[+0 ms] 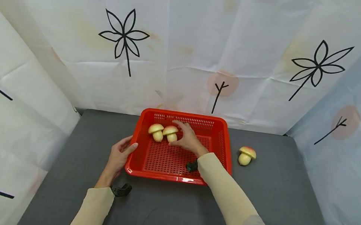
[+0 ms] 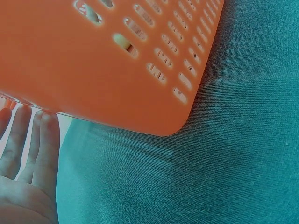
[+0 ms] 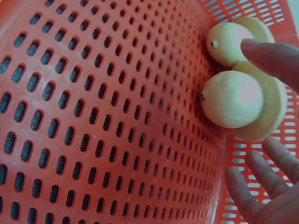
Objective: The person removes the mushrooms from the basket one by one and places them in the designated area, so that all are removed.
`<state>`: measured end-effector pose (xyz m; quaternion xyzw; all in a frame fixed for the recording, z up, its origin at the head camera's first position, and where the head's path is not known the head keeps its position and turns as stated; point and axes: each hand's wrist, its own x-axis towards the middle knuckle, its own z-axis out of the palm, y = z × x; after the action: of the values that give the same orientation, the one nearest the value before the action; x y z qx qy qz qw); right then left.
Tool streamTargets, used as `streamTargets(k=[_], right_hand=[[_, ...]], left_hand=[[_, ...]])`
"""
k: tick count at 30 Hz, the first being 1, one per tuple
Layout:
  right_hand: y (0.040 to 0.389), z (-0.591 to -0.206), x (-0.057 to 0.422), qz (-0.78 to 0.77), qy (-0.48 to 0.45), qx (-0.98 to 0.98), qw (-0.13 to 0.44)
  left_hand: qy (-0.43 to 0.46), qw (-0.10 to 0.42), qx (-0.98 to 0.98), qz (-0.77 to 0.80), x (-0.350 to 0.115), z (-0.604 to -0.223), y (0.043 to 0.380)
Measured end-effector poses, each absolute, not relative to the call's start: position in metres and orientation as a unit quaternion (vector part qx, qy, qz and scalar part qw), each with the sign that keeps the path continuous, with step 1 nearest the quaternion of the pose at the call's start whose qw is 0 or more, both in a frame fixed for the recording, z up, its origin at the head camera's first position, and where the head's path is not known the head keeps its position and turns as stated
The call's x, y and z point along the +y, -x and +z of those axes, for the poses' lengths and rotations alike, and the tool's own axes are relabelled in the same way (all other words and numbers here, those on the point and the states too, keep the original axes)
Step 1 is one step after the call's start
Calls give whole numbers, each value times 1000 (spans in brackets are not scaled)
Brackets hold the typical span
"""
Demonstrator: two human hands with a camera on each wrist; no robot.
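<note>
A red plastic basket [image 1: 172, 178] with slotted walls lies on the grey cloth. Two toy mushrooms with yellow stems stand side by side in its back left: the left mushroom [image 1: 156, 132] and the right mushroom [image 1: 171, 133]. Around the right mushroom my right hand [image 1: 186, 139] spreads its thumb and fingers, with gaps visible in the right wrist view between them and the pale stem [image 3: 232, 99]. My left hand [image 1: 123, 154] holds the basket's left rim, its thumb over the edge. In the left wrist view its fingers [image 2: 46, 144] reach the basket's edge; the thumb is hidden there.
A third mushroom [image 1: 246, 156] with a reddish cap stands on the grey cloth [image 1: 167, 216], right of the basket. White patterned fabric [image 1: 181, 52] hangs behind and at both sides. Dark wrist devices [image 1: 121, 190] show at both sleeves.
</note>
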<state>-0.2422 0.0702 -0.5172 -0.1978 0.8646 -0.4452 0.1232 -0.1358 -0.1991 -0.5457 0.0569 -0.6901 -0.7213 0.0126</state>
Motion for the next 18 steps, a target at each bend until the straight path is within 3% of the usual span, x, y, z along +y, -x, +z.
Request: streamTargets(k=[18], right_hand=[[246, -531, 60, -321, 194, 918, 132]], left_hand=[[-62, -1, -681, -730, -199, -544, 136]])
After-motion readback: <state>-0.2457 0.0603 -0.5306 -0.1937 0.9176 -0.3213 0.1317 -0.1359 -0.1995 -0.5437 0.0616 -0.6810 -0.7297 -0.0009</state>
